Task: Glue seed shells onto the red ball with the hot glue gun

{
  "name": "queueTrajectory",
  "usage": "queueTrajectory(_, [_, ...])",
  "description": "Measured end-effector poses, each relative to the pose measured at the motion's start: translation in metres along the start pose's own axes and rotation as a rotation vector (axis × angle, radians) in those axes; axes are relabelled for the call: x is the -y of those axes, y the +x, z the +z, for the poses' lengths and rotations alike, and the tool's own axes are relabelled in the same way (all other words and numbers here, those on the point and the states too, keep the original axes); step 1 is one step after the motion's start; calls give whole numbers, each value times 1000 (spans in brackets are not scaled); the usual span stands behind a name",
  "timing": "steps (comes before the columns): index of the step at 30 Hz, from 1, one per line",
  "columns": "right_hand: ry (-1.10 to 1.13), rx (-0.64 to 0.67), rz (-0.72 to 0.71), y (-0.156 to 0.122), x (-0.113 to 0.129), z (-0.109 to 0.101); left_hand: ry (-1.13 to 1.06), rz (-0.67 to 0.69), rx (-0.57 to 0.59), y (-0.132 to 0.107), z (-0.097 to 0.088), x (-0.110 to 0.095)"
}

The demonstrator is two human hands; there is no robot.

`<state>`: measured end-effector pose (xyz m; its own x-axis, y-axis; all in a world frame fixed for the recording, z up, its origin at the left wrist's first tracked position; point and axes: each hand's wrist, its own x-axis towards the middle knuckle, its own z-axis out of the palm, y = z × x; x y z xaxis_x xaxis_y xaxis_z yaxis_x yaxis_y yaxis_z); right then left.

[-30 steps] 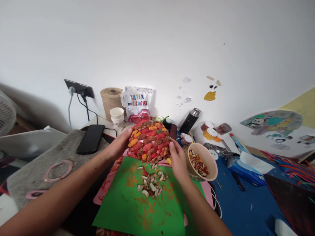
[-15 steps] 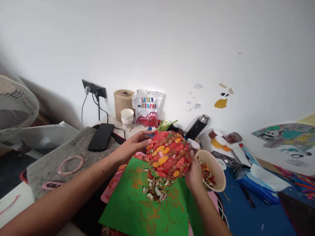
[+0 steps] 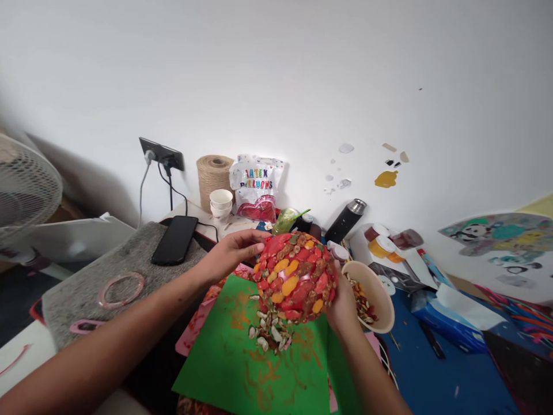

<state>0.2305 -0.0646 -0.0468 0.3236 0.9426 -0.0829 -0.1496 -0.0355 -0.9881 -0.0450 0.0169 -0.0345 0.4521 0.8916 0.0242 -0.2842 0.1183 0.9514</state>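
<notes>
Both my hands hold up a round ball point(image 3: 296, 275) covered in red, orange and brown shell pieces, lifted above a green sheet point(image 3: 263, 369). My left hand point(image 3: 231, 252) grips its upper left side with the fingers curled over it. Cupped against its lower right side is my right hand point(image 3: 343, 300), mostly hidden behind the ball. A small heap of pale shells point(image 3: 270, 331) lies on the green sheet just under the ball. A beige bowl point(image 3: 380, 291) with coloured shells stands right of my right hand.
Along the wall stand a twine spool point(image 3: 213, 178), stacked paper cups point(image 3: 220, 202), a balloon bag point(image 3: 257, 185), a black flask point(image 3: 345, 220) and paint jars point(image 3: 380, 245). A black phone point(image 3: 175, 248) lies on a grey pad; a fan point(image 3: 26, 193) at far left; blue tissue box point(image 3: 449, 325) right.
The ball has been lifted off the sheet and turned, now held higher and further right. My right hand moved from its front to under its right side. The view shifted left.
</notes>
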Motion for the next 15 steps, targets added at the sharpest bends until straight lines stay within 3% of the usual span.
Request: queueTrajectory(15, [58,69,55,6,5,22,-286,-73,-223,31,-20,40])
